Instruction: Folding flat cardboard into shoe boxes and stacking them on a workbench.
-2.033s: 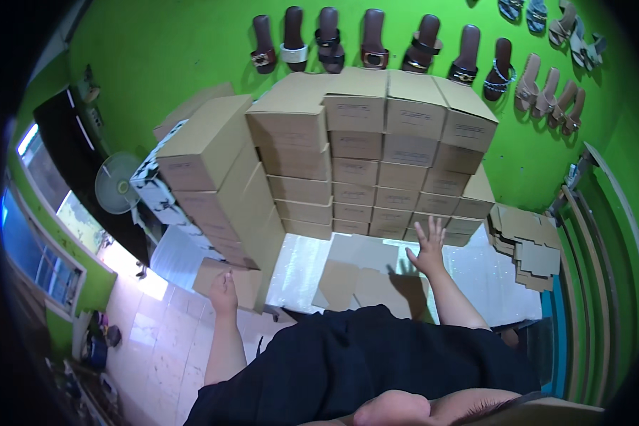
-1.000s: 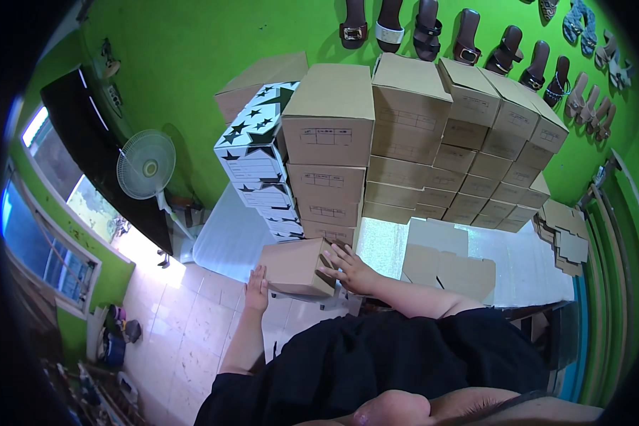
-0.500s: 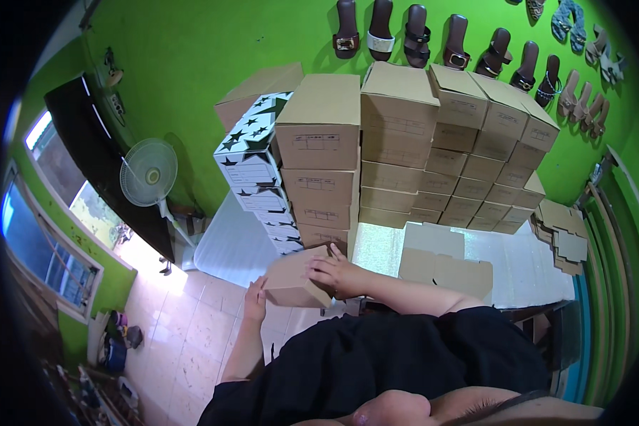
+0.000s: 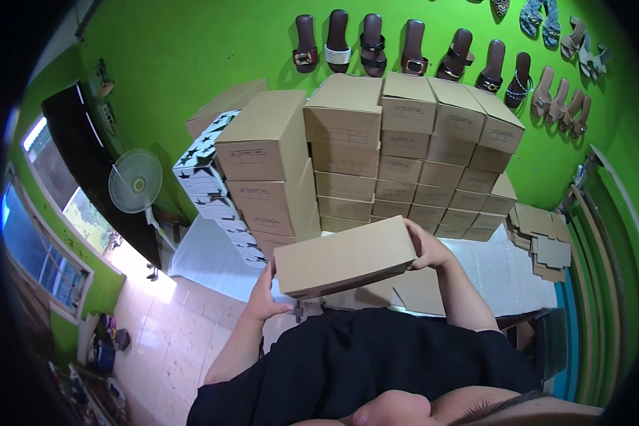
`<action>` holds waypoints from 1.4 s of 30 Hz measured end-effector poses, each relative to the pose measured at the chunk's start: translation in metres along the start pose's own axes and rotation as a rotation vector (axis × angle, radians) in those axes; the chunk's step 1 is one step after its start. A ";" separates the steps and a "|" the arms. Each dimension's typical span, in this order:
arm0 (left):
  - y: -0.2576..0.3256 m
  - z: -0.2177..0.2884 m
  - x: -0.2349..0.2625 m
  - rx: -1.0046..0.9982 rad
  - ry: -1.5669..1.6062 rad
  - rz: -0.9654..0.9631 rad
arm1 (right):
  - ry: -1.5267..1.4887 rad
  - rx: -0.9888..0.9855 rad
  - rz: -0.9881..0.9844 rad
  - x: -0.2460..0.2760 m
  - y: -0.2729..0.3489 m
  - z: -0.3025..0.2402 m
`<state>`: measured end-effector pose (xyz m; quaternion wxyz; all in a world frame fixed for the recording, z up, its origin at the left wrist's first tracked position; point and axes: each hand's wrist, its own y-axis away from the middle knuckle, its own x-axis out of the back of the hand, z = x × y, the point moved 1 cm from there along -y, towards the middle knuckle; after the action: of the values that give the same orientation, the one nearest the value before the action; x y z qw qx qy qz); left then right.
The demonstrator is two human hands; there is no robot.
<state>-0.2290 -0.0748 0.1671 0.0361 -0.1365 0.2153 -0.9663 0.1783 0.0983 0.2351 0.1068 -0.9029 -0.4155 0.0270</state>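
A closed brown cardboard box (image 4: pixel 344 257) is held up in front of my chest, tilted so its right end sits higher. My left hand (image 4: pixel 264 297) grips its left end, with the thumb low and the fingers along the side. At the right end my right hand (image 4: pixel 427 245) wraps round the edge, its fingers partly behind the box. Just beyond rise stacks of similar brown boxes (image 4: pixel 259 160), and the held box overlaps their lower part in view. Beneath it, a flat cardboard piece (image 4: pixel 422 292) lies partly hidden on the table.
A white-covered table (image 4: pixel 504 273) carries the stacks. White boxes with black stars (image 4: pixel 213 192) stand at the left of them. Flattened cardboard pieces (image 4: pixel 543 238) lie at the right. A standing fan (image 4: pixel 136 181) is by the doorway; sandals (image 4: pixel 373 46) hang on the green wall.
The box has been turned lengthwise and moved right, in front of me. My right hand has shifted from its face to its right end. The view has swung slightly right.
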 end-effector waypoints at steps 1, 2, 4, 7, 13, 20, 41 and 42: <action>-0.011 0.008 -0.016 -0.021 -0.083 -0.065 | -0.042 0.010 0.041 0.012 0.014 -0.002; -0.021 0.018 -0.034 -0.043 -0.167 -0.130 | -0.058 0.003 0.075 0.021 0.027 -0.005; -0.039 0.029 -0.064 -0.110 -0.217 -0.138 | -0.094 0.012 0.133 0.038 0.053 -0.002; -0.061 0.025 -0.105 -0.021 -0.174 -0.153 | -0.163 0.011 0.229 0.060 0.091 0.009; -0.101 0.082 -0.181 -0.085 -0.509 -0.039 | 0.202 -0.049 0.495 0.137 0.155 0.031; -0.129 0.147 -0.281 -0.358 -1.038 -0.262 | 1.081 0.110 0.439 0.118 0.184 -0.038; -0.129 0.121 -0.252 -0.106 -0.866 -0.135 | 2.013 -0.278 0.965 0.234 0.255 -0.199; -0.127 0.121 -0.247 -0.101 -0.865 -0.130 | 2.062 -0.159 1.037 0.249 0.253 -0.200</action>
<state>0.0407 0.0229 0.2649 0.0552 -0.5436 0.2182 -0.8086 0.5568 0.0923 0.3856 0.3142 -0.5626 0.2889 -0.7081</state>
